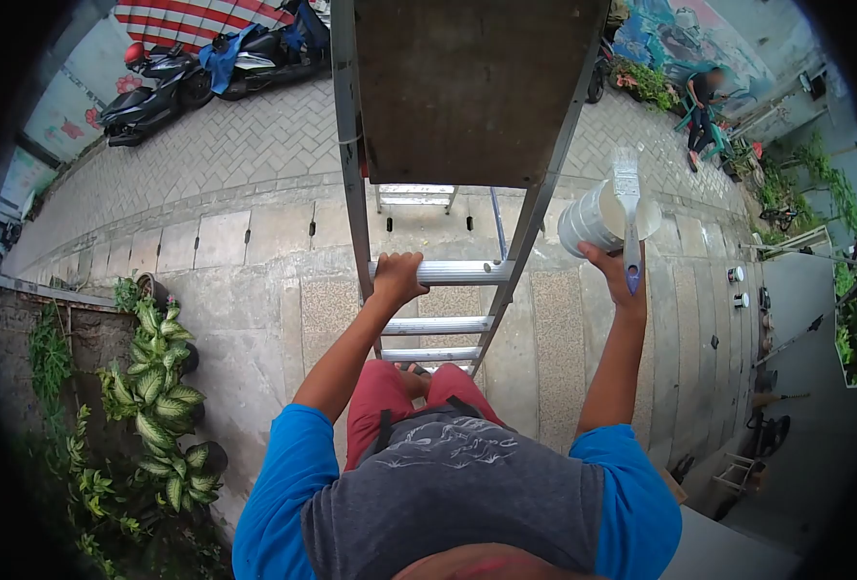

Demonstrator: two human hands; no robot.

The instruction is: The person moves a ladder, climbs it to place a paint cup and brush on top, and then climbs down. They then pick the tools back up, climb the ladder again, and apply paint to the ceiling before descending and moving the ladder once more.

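Paintbrush (628, 208), one: right side of scene, bristles far, handle near, long axis near-to-far across tub (586, 224) | right grip (618, 269): nearer hand, closed on both, fingers mostly hidden | left grip (399, 278): well apart leftward, clamped over ladder rung (467, 274)

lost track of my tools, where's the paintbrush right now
In the head view, the paintbrush is right of the ladder, at the person's right hand, overlapping the pale paint pot that hand holds.

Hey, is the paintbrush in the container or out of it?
Out: the paintbrush shows whole, bristles to handle tip, in front of the container in the right hand.
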